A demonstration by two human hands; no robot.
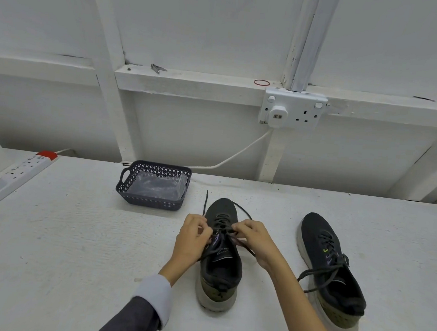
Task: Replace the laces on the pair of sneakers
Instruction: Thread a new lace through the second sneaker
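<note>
Two dark sneakers with pale soles stand on the white table, toes pointing away from me. Over the left sneaker [219, 268], my left hand [192, 235] and my right hand [256, 238] each pinch its dark lace [220, 222] at the eyelets. One loose lace end trails past the toe to the upper left. Another strand loops around the right side of the toe. The right sneaker [331, 278] stands apart to the right, laced, its lace ends hanging loose over its left side.
A dark perforated basket [153, 202] holding a clear plastic bag sits behind the left sneaker. A white power strip [13, 176] with a plug lies at the far left. A wall socket [293, 110] and its white cable are on the wall behind.
</note>
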